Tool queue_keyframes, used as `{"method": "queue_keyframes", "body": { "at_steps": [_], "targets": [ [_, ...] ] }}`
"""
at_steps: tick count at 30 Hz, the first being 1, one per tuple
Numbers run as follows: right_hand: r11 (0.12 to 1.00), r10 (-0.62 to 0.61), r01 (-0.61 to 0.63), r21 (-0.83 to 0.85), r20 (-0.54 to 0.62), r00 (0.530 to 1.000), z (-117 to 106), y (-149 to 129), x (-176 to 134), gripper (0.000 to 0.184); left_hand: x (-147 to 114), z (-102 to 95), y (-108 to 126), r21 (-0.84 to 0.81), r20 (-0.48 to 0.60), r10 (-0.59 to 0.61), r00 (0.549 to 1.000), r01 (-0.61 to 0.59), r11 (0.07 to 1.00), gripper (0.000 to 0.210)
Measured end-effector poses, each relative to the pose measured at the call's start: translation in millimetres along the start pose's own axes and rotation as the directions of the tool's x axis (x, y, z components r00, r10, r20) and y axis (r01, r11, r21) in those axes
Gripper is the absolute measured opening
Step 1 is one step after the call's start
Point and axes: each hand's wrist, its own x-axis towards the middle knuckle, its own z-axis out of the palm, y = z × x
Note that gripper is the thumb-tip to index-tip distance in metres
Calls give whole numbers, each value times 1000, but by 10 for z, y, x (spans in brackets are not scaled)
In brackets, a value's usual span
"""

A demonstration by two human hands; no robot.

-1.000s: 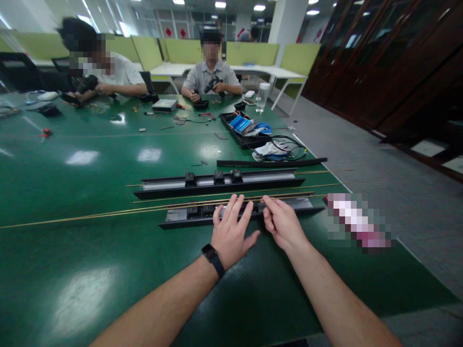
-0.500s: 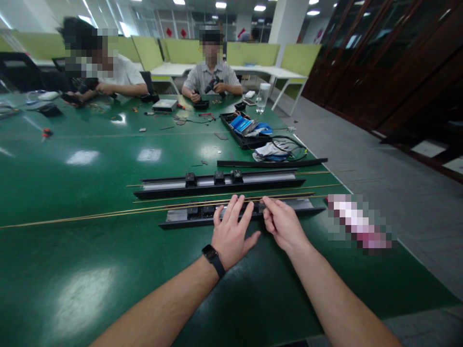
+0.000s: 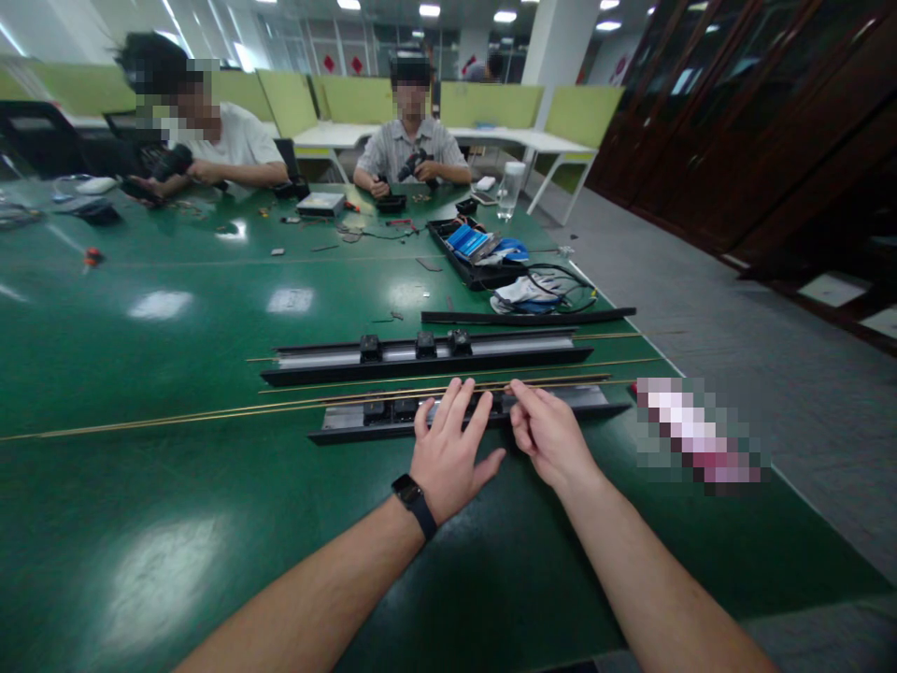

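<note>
My left hand (image 3: 448, 456), with a dark watch at the wrist, lies open with its fingers spread over the near black channel rail (image 3: 420, 430). Its fingertips reach a bundle of thin brass-coloured rods (image 3: 231, 411) that runs across above this rail. To its right, my right hand (image 3: 550, 430) is closed, thumb and index finger pinching at the same rods. Small black blocks (image 3: 376, 408) sit inside the near rail, partly hidden behind my fingers. A second black rail (image 3: 519, 355) with black blocks (image 3: 425, 345) lies just beyond, another thin rod between the two.
Farther back lie a black strip (image 3: 525, 317), white-and-blue gloves (image 3: 529, 293) and a black tray (image 3: 483, 276) with blue items. A blurred-out pink item (image 3: 693, 435) is near the right table edge. Two people sit across, with power drills (image 3: 412, 165) in hand.
</note>
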Motion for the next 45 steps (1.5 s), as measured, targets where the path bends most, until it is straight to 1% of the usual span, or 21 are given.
{"method": "queue_keyframes", "body": {
  "at_steps": [3, 12, 20, 24, 28, 32, 45],
  "targets": [
    [1000, 6, -6, -2, 5, 1000, 0, 0, -2, 38, 2, 3, -1, 10, -1, 0, 1000, 0, 1000, 70],
    [999, -5, 6, 32, -35, 999, 11, -21, -10, 33, 3, 6, -2, 10, -1, 0, 1000, 0, 1000, 70],
    [1000, 11, -11, -13, 10, 1000, 8, -6, -6, 34, 8, 4, 4, 7, -5, 2, 1000, -2, 1000, 70],
    [1000, 25, -25, 14, -1, 1000, 7, -12, -7, 35, 11, 0, 6, 4, -6, 5, 1000, -5, 1000, 69],
    [999, 10, -9, 33, -22, 1000, 4, -1, 4, 33, 9, -6, 0, 0, 6, 6, 1000, -6, 1000, 69],
    [999, -3, 4, 38, -18, 1000, 5, 4, 8, 32, 3, -8, -4, -3, 3, 7, 1000, -7, 1000, 70],
    [1000, 9, -9, -15, 5, 1000, -4, 5, 2, 36, 8, -8, 2, -11, 7, 2, 1000, -2, 1000, 70]
  ]
}}
